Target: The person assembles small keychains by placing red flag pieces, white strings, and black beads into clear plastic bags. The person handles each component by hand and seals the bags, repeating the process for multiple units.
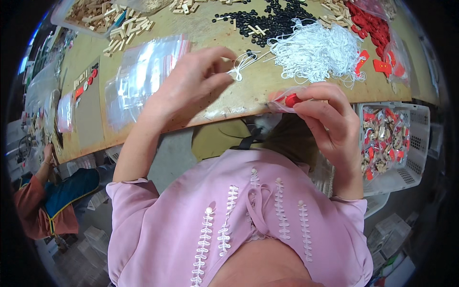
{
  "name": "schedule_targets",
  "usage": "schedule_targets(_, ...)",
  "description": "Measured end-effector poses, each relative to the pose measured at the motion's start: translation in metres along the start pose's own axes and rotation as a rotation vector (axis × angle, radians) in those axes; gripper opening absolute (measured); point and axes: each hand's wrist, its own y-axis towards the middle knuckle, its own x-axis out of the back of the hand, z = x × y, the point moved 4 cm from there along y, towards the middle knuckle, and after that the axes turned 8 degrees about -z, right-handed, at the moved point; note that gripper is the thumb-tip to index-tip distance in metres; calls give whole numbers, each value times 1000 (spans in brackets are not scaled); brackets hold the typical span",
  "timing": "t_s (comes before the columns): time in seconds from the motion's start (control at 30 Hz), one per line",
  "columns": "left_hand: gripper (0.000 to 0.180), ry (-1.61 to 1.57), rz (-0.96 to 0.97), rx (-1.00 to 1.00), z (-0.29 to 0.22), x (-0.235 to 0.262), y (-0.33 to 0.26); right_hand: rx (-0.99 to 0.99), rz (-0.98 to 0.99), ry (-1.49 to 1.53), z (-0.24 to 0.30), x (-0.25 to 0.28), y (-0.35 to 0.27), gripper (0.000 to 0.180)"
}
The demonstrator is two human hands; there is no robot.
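Centre frame: your left hand (pixel 191 79) pinches a white string loop (pixel 241 64) between thumb and fingertips, just above the table edge (pixel 143 131). Right of centre, your right hand (pixel 330 119) is closed on a small clear bag (pixel 282 101) with a red bead (pixel 291 100) at its mouth. String not yet in the bag, so this kit looks unfinished. The white string pile (pixel 318 50) and black beads (pixel 277 19), upper centre, remain large; the basket (pixel 420 143) at right holds filled packets.

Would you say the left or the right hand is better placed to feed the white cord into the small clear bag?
Probably the left hand: it already pinches the white cord just beside the small clear bag, which the right hand is busy holding along with a red piece.
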Motion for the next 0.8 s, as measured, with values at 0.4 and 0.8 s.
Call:
schedule_targets(0.4,11,-669,-23,7,34,8,19,-20,-7,88,-2,-17,22,22)
schedule_targets(0.8,18,-100,-315,-637,-55,11,-18,121,28,43,2,-45,32,20)
